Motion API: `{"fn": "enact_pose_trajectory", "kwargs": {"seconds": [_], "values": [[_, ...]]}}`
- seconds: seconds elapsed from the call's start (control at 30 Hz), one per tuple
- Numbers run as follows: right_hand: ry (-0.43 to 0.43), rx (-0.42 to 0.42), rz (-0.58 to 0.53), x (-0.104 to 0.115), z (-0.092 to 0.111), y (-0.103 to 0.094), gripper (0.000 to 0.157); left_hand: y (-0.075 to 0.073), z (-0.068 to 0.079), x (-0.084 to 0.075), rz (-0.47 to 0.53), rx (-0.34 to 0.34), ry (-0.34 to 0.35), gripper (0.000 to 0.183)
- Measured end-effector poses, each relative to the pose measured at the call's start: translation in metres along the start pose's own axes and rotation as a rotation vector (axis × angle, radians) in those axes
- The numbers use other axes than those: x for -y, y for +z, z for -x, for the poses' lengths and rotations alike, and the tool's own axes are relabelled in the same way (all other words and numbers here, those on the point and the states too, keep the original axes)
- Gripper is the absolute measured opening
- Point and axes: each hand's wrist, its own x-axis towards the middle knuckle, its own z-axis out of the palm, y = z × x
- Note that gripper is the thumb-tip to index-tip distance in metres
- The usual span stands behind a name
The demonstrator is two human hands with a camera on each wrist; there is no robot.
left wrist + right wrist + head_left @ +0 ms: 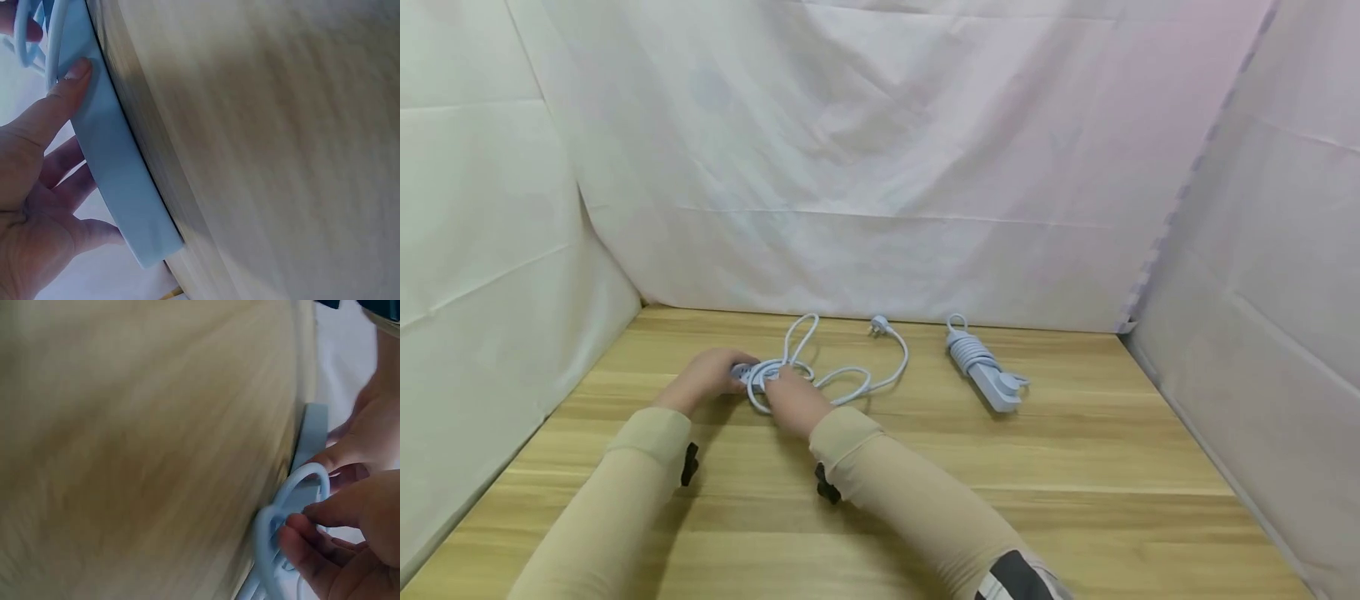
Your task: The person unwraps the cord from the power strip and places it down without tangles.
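A pale power strip (119,150) lies on the table at left of centre, several loops of its cord (265,550) heaped over one end. My left hand (706,377) grips the strip, with the thumb on its near side and fingers around the far side. Close beside it, my right hand (799,402) pinches the looped cord between thumb and fingertips; the fingers hide part of the pinched length. From the loops the cord runs right in a loose curve and ends in a plug (878,324) near the back edge.
A second power strip (997,388) lies right of centre, its wound cord (972,353) wrapped around its upper part. White cloth (880,167) hangs along the table's back edge, and cloth walls stand at both sides. The wooden table (1075,467) stretches toward me.
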Motion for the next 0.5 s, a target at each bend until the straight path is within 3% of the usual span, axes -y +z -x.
{"fn": "enact_pose_trajectory", "kwargs": {"seconds": [0.2,0.5], "values": [[0.001,0.008,0.091,0.004,-0.009,-0.002,0.017,-0.002,-0.003,0.0,-0.012,0.012,-0.016,0.046],[-0.033,0.01,0.089,0.006,-0.027,0.003,0.015,-0.005,-0.008,0.012,-0.049,0.028,-0.039,0.045]]}}
